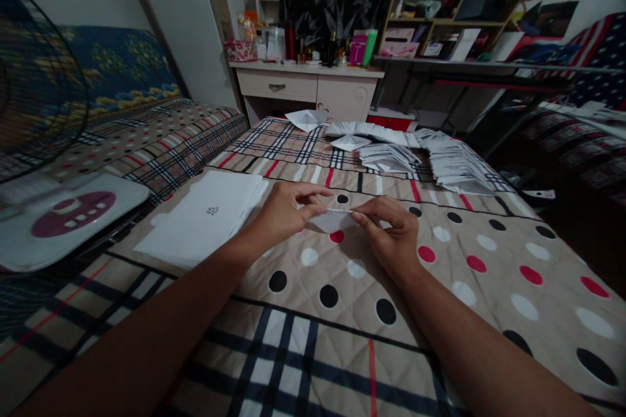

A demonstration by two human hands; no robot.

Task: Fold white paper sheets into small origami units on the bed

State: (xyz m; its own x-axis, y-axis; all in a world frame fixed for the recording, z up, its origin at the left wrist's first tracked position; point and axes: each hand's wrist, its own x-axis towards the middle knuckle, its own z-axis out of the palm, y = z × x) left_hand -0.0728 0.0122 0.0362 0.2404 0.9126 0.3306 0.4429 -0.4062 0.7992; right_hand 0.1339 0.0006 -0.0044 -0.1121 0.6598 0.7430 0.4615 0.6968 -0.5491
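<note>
Between my hands is a small folded piece of white paper (pixel 332 221), held just above the dotted bedspread. My left hand (pixel 288 208) pinches its left end with thumb and fingertips. The thumb and index finger of my right hand (pixel 395 229) are closed on its right end. The paper's upper edge faces me as a narrow strip, and its ends are partly covered by my fingers. Left of my left hand lies a stack of flat white sheets (pixel 195 221) with a small dark printed mark on top.
Farther back lie a folded paper boat (pixel 307 119), another folded paper (pixel 349 143), a folded-paper pile (pixel 388 158) and a long row of folded papers (pixel 454 163). A fan (pixel 73 218) stands at left. Beyond the bed (pixel 313 339) is a white dresser (pixel 278 86).
</note>
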